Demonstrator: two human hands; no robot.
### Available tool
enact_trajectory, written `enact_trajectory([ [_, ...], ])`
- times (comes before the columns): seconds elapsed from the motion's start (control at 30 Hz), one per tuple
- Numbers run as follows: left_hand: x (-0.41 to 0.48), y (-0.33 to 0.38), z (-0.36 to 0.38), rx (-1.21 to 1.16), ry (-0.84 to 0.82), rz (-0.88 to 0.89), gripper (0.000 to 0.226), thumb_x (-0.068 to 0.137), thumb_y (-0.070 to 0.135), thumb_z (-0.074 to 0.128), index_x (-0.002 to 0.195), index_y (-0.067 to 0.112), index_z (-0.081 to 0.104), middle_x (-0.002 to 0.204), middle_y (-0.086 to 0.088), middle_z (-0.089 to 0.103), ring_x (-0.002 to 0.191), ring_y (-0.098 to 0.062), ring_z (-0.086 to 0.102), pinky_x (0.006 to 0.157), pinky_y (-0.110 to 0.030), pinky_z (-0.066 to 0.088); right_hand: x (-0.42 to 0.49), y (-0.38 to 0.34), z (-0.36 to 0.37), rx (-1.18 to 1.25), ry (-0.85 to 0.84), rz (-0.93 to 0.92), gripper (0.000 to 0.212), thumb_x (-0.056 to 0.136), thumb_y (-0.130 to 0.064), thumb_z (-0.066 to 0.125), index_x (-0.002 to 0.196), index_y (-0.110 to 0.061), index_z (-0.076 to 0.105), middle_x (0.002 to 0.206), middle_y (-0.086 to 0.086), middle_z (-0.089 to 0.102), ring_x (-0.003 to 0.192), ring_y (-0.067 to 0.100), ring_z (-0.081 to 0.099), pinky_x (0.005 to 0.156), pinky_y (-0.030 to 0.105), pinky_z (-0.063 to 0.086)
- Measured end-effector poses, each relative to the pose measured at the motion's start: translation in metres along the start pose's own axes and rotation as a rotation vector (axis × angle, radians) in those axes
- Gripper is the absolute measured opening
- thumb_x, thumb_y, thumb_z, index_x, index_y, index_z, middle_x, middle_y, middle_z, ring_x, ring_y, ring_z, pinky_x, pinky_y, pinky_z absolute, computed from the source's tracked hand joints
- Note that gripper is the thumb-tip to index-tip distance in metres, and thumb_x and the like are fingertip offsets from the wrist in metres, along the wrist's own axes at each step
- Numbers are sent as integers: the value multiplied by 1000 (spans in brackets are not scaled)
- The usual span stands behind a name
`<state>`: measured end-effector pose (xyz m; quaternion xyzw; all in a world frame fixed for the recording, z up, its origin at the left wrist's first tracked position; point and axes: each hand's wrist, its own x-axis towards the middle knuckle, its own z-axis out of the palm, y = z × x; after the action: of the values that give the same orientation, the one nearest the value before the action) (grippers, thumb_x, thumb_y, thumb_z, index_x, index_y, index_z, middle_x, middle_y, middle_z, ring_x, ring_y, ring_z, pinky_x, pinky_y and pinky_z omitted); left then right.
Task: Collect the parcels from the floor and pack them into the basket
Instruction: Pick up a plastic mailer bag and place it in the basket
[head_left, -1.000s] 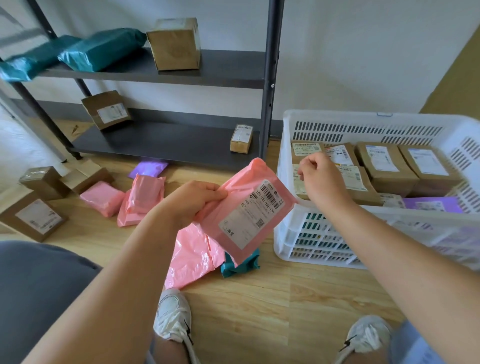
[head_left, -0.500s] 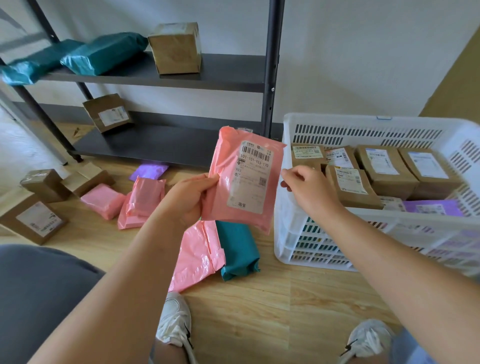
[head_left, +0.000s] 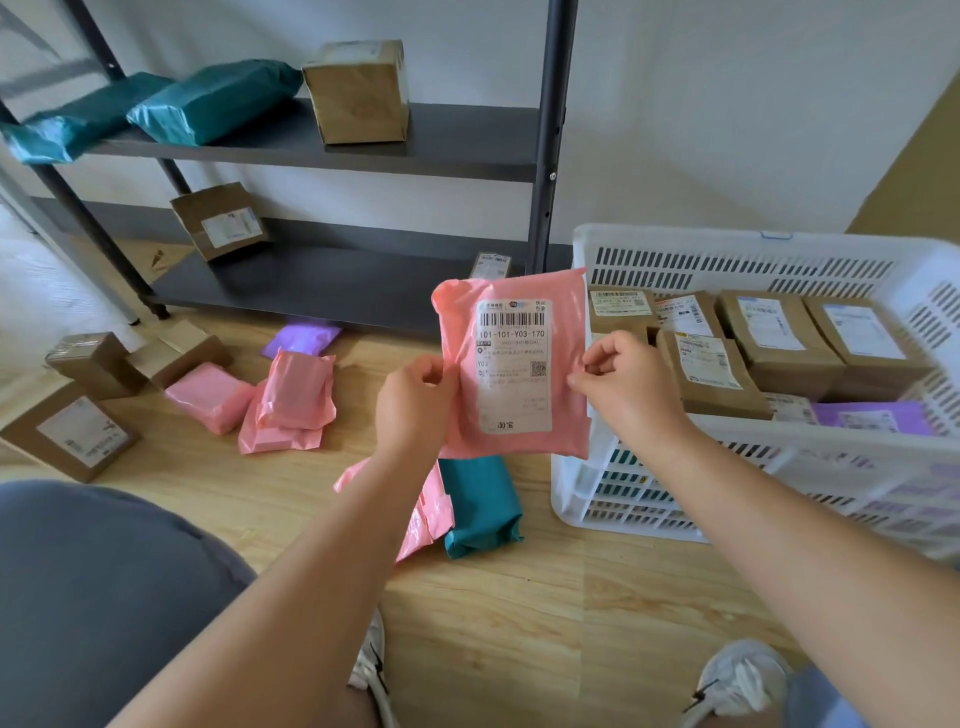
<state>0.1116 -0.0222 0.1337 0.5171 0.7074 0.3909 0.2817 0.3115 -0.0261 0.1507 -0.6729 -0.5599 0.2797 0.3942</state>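
I hold a flat pink parcel (head_left: 511, 317) upright in front of me, its white label facing me. My left hand (head_left: 413, 402) pinches its left edge and my right hand (head_left: 626, 387) pinches its right edge. Just right of it stands the white slatted basket (head_left: 727, 260), holding several brown boxes (head_left: 779, 338) and a purple parcel (head_left: 872, 418). On the floor below the held parcel lie a teal parcel (head_left: 483, 506) and another pink one (head_left: 423, 514). Further left lie more pink parcels (head_left: 291, 402), a purple parcel (head_left: 301, 338) and brown boxes (head_left: 72, 434).
A dark metal shelf unit (head_left: 363, 145) stands at the back with teal parcels (head_left: 208, 98) and brown boxes (head_left: 358, 91) on it. My shoes (head_left: 737, 680) and grey-clad knee (head_left: 93, 597) are at the bottom. The floor is wooden.
My left hand has raised and turned the pink parcel upright. My right hand has come away from the basket and taken hold of the parcel's right edge.
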Motion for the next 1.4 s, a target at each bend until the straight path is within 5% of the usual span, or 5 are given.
enact_trajectory([
  [0.2, 0, 1, 0, 7, 79, -26, 35, 93, 28, 61, 126, 20, 54, 104, 8, 61, 88, -13, 58, 68, -25, 44, 3, 1, 0, 17, 13, -8, 17, 85, -9, 69, 93, -19, 58, 86, -4, 64, 81, 14, 64, 74, 31, 55],
  [0.63, -5, 1, 8, -111, 26, -90, 36, 85, 37, 71, 116, 19, 64, 92, 7, 71, 83, -12, 66, 72, -30, 55, -2, 2, 3, 5, 4, 5, 15, 87, -9, 68, 96, -18, 60, 81, -12, 61, 73, -2, 58, 57, 5, 41],
  [1.0, -8, 20, 1, -178, 88, -49, 10, 84, 24, 74, 83, 30, 66, 79, 11, 71, 77, -15, 70, 75, -41, 59, 5, 6, -6, -171, 6, -81, 12, 87, -18, 69, 78, -17, 61, 73, -4, 65, 68, 17, 66, 69, 41, 57],
  [1.17, -6, 46, 7, -255, 43, -3, 18, 81, 18, 76, 84, 27, 60, 78, 8, 70, 70, -17, 70, 72, -44, 59, 18, -3, -37, -302, 44, -186, 16, 89, -17, 67, 73, -19, 63, 68, -8, 64, 62, 8, 61, 57, 21, 47],
  [1.4, -1, 113, 45, -243, -83, 172, 14, 86, 10, 69, 80, 22, 64, 85, 5, 70, 79, -18, 70, 75, -42, 60, 54, -8, -117, -325, 33, -202, 3, 89, -17, 67, 87, -16, 65, 80, -6, 67, 70, 12, 67, 69, 36, 58],
])
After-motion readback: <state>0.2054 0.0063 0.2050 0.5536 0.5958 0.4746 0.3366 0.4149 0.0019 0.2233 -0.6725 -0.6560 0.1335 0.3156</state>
